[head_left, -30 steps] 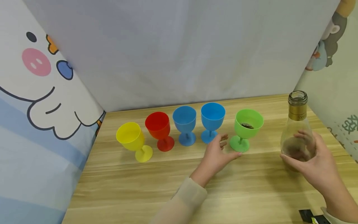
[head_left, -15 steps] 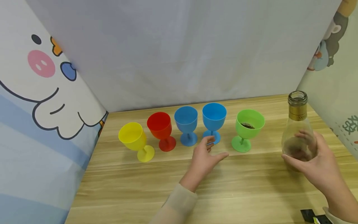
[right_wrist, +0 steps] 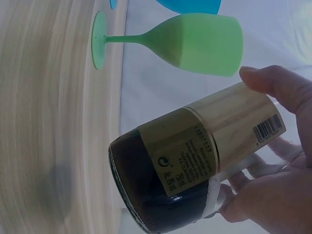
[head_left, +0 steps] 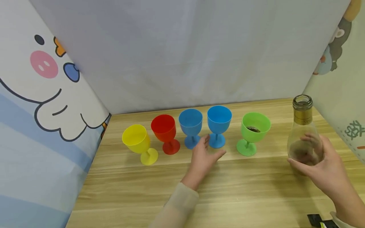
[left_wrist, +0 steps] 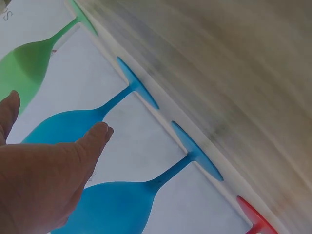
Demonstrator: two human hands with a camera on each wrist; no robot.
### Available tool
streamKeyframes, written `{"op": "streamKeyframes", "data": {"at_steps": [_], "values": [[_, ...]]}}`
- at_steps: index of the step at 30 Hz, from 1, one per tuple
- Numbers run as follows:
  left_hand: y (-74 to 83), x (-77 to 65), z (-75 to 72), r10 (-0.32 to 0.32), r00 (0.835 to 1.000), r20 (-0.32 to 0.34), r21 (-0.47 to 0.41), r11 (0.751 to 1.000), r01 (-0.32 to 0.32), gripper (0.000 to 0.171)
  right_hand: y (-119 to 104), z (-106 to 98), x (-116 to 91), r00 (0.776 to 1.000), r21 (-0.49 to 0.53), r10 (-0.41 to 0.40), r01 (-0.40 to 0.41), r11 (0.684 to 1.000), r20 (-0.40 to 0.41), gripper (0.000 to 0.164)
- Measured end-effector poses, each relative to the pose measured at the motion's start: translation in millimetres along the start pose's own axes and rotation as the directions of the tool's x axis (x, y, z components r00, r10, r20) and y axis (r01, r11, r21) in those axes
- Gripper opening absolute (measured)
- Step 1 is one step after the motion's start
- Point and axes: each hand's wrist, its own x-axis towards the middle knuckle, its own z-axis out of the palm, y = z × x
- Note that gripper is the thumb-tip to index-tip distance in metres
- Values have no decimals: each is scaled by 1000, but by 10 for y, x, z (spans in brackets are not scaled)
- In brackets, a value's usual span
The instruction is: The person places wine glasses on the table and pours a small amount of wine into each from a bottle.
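My right hand [head_left: 328, 167] grips a clear glass wine bottle [head_left: 303, 115] with a gold neck band. In the right wrist view, the labelled bottle holds dark liquid and is tilted, its base off the table. A green plastic goblet [head_left: 253, 133] stands left of the bottle with a little dark liquid in it. My left hand [head_left: 200, 161] is in front of two blue goblets, the right one [head_left: 219, 122] and the left one [head_left: 190, 123]. Its thumb and fingers are spread and hold nothing; in the left wrist view they overlap the blue bowls.
Further left in the row stand a red goblet [head_left: 163, 129] and a yellow goblet [head_left: 137, 141]. All sit on a wood-grain table [head_left: 122, 193] before a pale cloth wall [head_left: 171, 57]. A small black object [head_left: 315, 219] lies at the front right, by the right sleeve.
My left hand has moved left, away from the green goblet's base to the front of the blue goblets. The right hand keeps holding the bottle in nearly the same place.
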Motion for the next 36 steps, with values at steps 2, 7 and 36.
{"op": "streamKeyframes", "data": {"at_steps": [2, 7, 36], "values": [[-5, 38, 4, 26, 1000, 3, 15, 1000, -27, 84, -10, -12, -3, 1000, -27, 7, -7, 1000, 0, 89], [17, 134, 36, 44, 999, 1, 54, 998, -44, 90, -4, -19, -4, 1000, -21, -7, 7, 1000, 1, 89], [134, 544, 259, 51, 996, -76, -46, 997, -54, 98, 29, -23, 7, 1000, -14, -22, 22, 1000, 4, 90]]}}
